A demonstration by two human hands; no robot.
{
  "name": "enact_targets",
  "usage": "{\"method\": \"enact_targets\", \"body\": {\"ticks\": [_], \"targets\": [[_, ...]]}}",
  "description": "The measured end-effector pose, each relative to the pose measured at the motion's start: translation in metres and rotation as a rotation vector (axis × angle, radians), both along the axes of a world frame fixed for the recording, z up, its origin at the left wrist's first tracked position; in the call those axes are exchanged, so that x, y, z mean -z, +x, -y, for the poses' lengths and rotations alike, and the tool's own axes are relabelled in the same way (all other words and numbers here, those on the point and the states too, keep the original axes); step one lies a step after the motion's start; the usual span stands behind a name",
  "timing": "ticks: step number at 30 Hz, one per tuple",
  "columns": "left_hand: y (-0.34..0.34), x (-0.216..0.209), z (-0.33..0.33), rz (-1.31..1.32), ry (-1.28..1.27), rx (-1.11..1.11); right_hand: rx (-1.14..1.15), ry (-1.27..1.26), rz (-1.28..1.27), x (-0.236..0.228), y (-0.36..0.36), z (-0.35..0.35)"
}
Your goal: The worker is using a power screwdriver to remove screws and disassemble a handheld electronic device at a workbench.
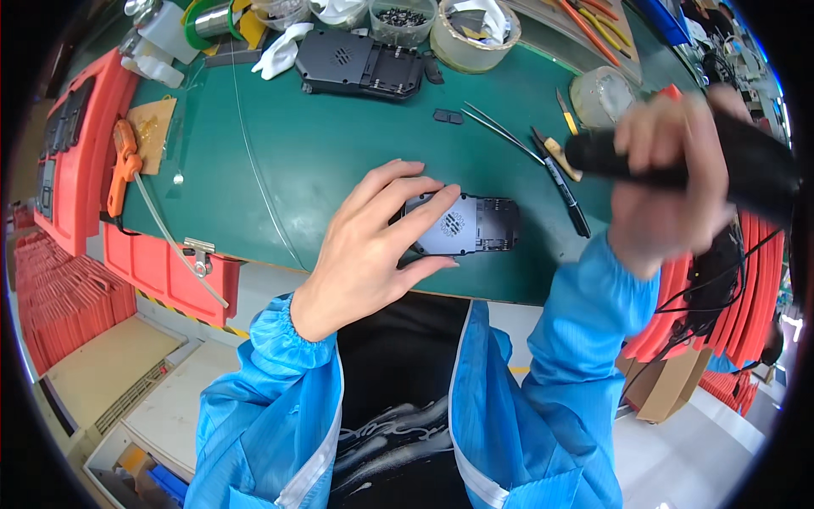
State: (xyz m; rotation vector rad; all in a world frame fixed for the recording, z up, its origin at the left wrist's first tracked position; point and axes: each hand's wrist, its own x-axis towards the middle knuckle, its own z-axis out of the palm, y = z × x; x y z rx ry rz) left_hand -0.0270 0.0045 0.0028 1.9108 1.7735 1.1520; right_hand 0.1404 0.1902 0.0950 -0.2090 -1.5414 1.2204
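A worker in blue sleeves [585, 331] sits before us at a green table [314, 144]. A small dark-grey device housing with a round pattern of slots [473, 222] lies flat by its near edge, apparently kept close for easy reach. The left hand [360, 237] arches over its left end, palm down, fingers and thumb spread wide around it, seemingly to steady it. The right hand [670, 170], blurred, is raised off to the right, curled around a thick black tool [755, 165], well apart from the housing. Silver tweezers [504, 133] and a black pen [566, 197] lie between, probably left handy.
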Motion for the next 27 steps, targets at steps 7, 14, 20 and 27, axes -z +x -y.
{"method": "enact_targets", "body": {"ticks": [7, 14, 20, 27], "targets": [[0.002, 0.000, -0.003, -0.025, -0.003, -0.002, -0.002, -0.321, -0.367, 0.029, -0.050, -0.034], [-0.003, 0.004, -0.003, -0.024, 0.042, -0.012, 0.386, -0.093, 0.140, 0.026, -0.060, -0.033], [-0.015, -0.001, 0.006, 0.157, 0.044, -0.094, 0.405, 0.254, 0.624, 0.041, 0.025, 0.033], [-0.012, -0.021, 0.007, 0.280, -0.067, -0.018, 0.251, 0.203, 0.746, 0.065, 0.033, 0.085]]}}
